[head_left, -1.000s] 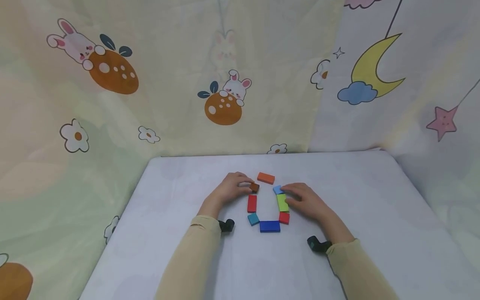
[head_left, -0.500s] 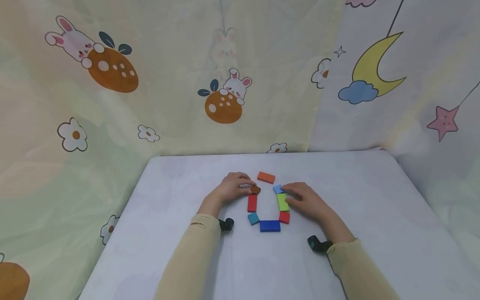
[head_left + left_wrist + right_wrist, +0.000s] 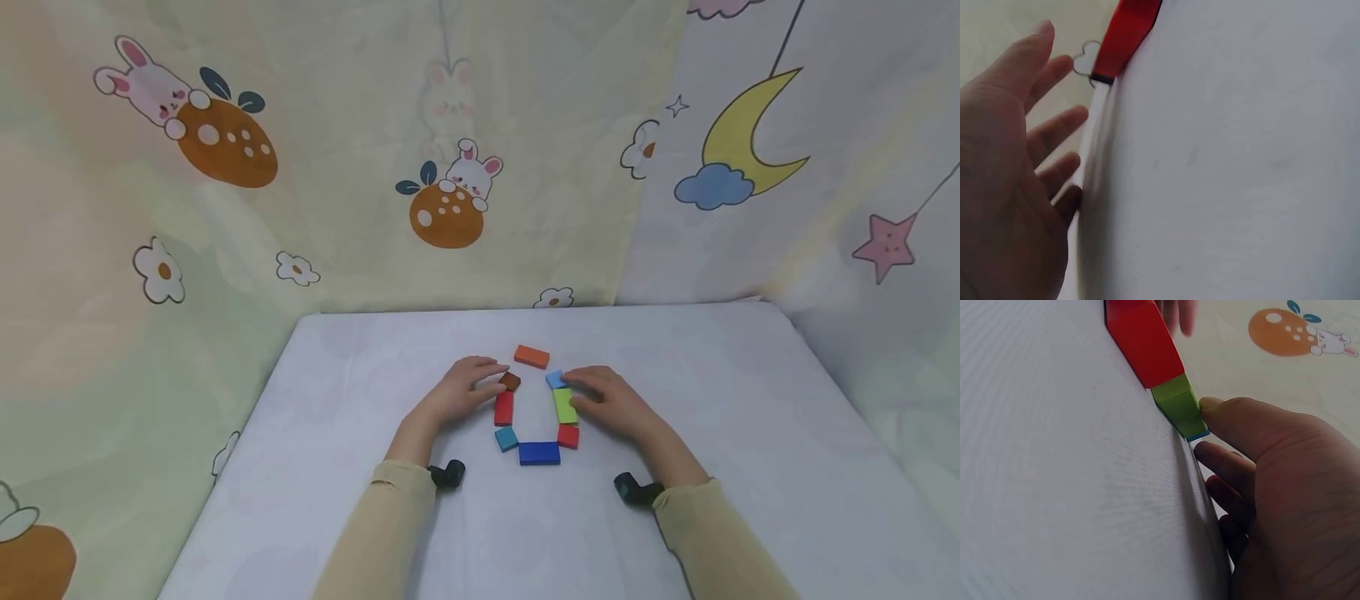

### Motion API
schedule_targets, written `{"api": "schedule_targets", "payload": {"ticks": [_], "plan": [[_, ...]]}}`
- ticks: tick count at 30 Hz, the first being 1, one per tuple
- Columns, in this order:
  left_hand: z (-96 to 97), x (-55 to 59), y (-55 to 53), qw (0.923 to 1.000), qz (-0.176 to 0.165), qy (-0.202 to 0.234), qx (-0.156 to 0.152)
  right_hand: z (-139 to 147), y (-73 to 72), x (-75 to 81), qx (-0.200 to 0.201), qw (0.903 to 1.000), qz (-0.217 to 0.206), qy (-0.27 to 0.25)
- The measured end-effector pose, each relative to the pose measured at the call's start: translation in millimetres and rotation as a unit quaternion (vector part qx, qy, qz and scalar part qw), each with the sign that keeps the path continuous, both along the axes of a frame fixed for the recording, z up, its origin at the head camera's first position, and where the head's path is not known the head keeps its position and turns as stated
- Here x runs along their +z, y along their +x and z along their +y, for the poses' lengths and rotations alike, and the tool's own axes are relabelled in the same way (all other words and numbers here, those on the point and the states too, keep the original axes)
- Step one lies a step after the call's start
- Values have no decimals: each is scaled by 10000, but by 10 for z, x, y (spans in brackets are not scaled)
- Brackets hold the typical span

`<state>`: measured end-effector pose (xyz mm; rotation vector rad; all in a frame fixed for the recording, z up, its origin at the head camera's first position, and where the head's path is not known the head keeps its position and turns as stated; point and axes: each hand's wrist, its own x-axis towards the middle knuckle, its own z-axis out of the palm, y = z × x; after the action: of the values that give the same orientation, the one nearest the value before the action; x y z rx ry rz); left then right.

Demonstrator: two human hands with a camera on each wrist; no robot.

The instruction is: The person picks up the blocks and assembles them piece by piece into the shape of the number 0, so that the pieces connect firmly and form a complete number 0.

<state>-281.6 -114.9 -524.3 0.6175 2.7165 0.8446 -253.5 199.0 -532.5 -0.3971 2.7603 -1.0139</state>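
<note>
My left hand [image 3: 463, 390] is beside the left of a ring of coloured blocks, fingers spread loosely, fingertips right by the small brown block [image 3: 510, 381]. In the left wrist view it holds nothing, with a red block [image 3: 1125, 40] beyond it. My right hand [image 3: 618, 404] rests at the ring's right side. Its thumb touches the side of the green block [image 3: 1179, 405], and its forefinger is at the light blue block [image 3: 555, 379]. An orange block [image 3: 532, 357] lies at the far end, a dark blue block [image 3: 539, 453] at the near end.
Also in the ring are a long red block [image 3: 504, 408], a teal block [image 3: 506, 438] and a smaller red block [image 3: 567, 437]. All lie on a white-covered table [image 3: 300, 500]. A patterned curtain [image 3: 337, 167] hangs behind and at the sides.
My left hand turned the brown block and shifted it slightly toward the long red block, then let go and drew back a little toward me. The right hand stays in place.
</note>
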Motion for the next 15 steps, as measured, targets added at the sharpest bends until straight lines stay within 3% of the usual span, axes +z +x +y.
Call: {"api": "schedule_targets", "payload": {"ticks": [7, 15], "plan": [[34, -70, 282, 9985, 411, -366, 20, 13, -19, -6, -4, 10000, -40, 34], [64, -157, 340, 9931, 882, -763, 158, 11, -53, -11, 14, 10000, -58, 11]]}}
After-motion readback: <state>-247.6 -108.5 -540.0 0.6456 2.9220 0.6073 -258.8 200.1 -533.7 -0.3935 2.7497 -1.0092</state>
